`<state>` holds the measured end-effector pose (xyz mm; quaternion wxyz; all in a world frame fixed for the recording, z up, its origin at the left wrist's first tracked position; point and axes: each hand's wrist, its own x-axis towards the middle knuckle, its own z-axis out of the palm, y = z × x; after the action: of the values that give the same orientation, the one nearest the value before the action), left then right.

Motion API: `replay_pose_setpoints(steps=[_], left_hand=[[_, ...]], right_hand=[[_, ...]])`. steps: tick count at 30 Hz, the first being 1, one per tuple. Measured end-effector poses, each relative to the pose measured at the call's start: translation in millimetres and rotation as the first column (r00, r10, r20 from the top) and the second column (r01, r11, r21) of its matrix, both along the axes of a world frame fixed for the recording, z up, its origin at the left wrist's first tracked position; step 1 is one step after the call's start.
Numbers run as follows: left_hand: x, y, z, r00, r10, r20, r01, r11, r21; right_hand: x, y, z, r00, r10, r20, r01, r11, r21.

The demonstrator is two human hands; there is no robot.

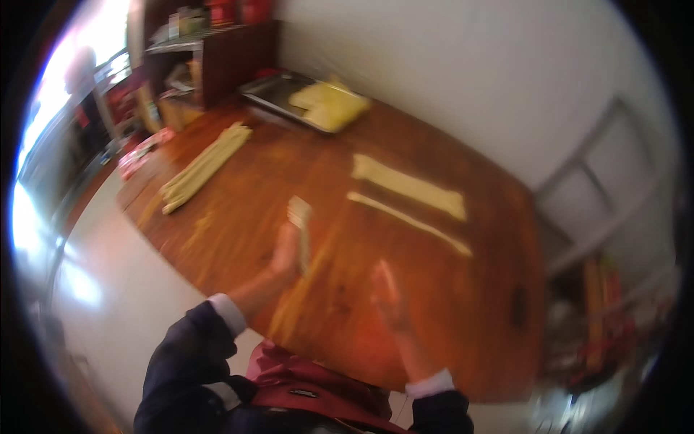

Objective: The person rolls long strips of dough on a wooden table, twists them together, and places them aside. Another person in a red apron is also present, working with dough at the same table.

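My left hand (286, 247) grips a flat, pale scraper-like tool (304, 233), seen nearly edge-on over the middle of the wooden table (336, 304). Motion blur hides the tool's exact kind. To the right, my right hand (389, 295) is held out over the wood with nothing in it, fingers extended. Beyond it lie a wide flat dough strip (409, 186) and, apart from it on the near side, a thin dough strip (409, 221). Several long dough strips (206, 168) rest side by side on the table's left part.
A dark metal tray (276, 96) at the back holds yellow, sheet-like pieces (331, 106). Behind it stands a dark red cabinet (238, 59) with items on top. A pink patterned cloth or bag (143, 152) lies by the left edge. The white wall (461, 70) borders the far side.
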<state>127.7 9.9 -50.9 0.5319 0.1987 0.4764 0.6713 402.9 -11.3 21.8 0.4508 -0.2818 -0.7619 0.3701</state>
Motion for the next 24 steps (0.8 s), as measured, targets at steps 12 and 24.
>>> replay_pose_setpoints(steps=[12, 24], left_hand=[[3.9, 45.0, 0.7, -0.204, -0.222, -0.953, 0.118, 0.961, -0.249], [-11.9, 57.0, -16.6, -0.148, 0.054, -0.987, 0.167, 0.986, 0.029]], right_hand=[[201.4, 241.1, -113.4, 0.227, -0.779, 0.584, 0.736, 0.53, 0.421], [24.7, -17.2, 29.4, 0.878, 0.322, 0.355, -0.393, 0.907, 0.149]])
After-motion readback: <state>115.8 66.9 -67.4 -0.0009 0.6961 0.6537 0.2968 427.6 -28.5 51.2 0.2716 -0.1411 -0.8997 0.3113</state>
